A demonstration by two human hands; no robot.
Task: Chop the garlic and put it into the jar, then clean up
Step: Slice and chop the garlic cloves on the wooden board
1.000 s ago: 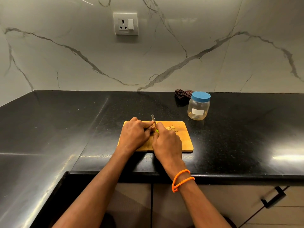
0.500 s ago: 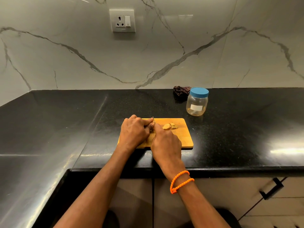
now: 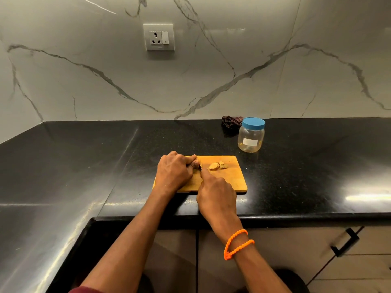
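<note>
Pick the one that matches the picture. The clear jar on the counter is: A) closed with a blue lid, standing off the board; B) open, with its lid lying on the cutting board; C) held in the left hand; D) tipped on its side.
A: the jar stands upright on the black counter beyond the cutting board, its blue lid on, while both hands work at the board.

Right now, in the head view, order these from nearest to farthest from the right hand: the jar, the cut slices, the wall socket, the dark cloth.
From the right hand:
1. Cut slices, on the board just beyond it.
2. Jar, back right on the counter.
3. Dark cloth, behind the jar by the wall.
4. Wall socket, up on the wall.
</note>
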